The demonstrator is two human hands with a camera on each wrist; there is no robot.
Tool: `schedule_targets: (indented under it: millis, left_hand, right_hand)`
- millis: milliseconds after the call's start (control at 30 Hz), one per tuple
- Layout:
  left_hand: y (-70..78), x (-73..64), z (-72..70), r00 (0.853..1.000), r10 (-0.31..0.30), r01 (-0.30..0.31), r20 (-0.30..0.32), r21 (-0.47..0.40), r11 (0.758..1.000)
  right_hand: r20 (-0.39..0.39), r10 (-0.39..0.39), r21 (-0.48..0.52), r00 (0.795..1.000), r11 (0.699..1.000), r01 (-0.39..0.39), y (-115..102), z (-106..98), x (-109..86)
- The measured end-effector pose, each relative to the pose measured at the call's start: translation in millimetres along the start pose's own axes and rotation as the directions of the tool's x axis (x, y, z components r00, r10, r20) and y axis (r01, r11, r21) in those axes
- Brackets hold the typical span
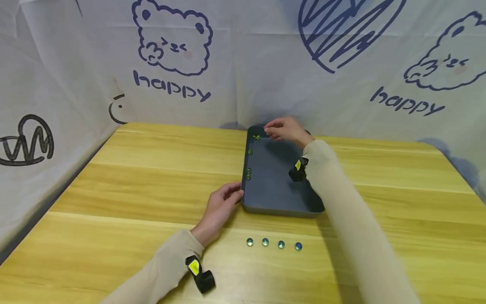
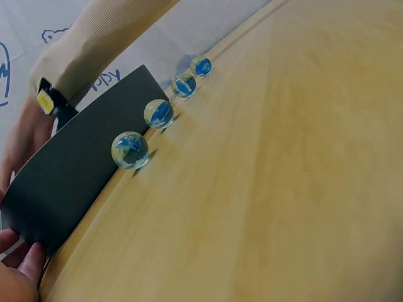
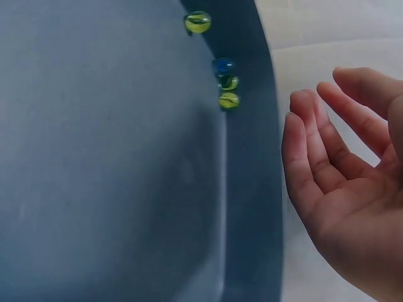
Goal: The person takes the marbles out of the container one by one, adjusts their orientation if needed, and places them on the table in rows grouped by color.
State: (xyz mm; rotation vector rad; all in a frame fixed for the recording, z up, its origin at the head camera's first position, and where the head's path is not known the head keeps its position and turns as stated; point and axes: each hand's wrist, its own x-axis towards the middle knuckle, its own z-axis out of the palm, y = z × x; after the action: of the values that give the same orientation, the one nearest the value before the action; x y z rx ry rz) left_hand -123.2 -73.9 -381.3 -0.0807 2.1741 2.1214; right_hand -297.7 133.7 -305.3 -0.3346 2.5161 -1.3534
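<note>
A dark grey rectangular tray [image 1: 281,212] lies on the wooden table. At its near left corner my left hand [image 1: 221,207] holds the outer wall, thumb and fingertips against it; some fingers are hidden. Over the tray's far end hovers my right hand [image 1: 286,130], fingers loosely bent, with nothing seen between them [image 3: 346,170]. Several glass marbles [image 1: 248,173], yellow-green and one blue [image 3: 223,66], sit inside along the left wall. Outside, a row of several clear marbles with blue swirls [image 1: 281,244] stands on the table in front of the tray, also large in the left wrist view [image 2: 130,150].
The wooden table [image 1: 133,190] reaches out on both sides of the tray. White cloth [image 1: 262,63] with bear drawings and the word "happy" hangs behind it. Each sleeved wrist carries a small black camera [image 1: 201,276].
</note>
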Motion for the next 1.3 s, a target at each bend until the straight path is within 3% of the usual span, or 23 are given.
schedule_targets:
  millis: [333, 600, 1000, 1300]
  left_hand:
    - [1.5, -1.1, 3.5, 1.0, 0.007, -0.007, 0.007, 0.01, 1.0]
    - [1.8, -1.9, 2.1, 1.0, -0.001, 0.0, 0.004, 0.007, 1.0]
    - [1.4, -1.7, -1.4, 1.0, -0.011, 0.011, 0.002, 0.014, 1.0]
    - [1.2, -2.2, -2.1, 1.0, -0.02, 0.02, 0.005, 0.01, 1.0]
  right_hand:
    - [-0.026, 0.081, 0.003, 0.996, 0.997, -0.081, 12.4, 15.0, 18.0]
    - [-0.054, 0.068, -0.032, 0.996, 0.997, -0.07, 17.6, 39.0, 25.6]
    - [-0.044, 0.074, -0.096, 0.996, 0.992, -0.078, 18.7, 45.5, 33.4]
    - [-0.009, 0.02, -0.267, 1.0, 0.963, -0.021, 19.2, 51.3, 38.6]
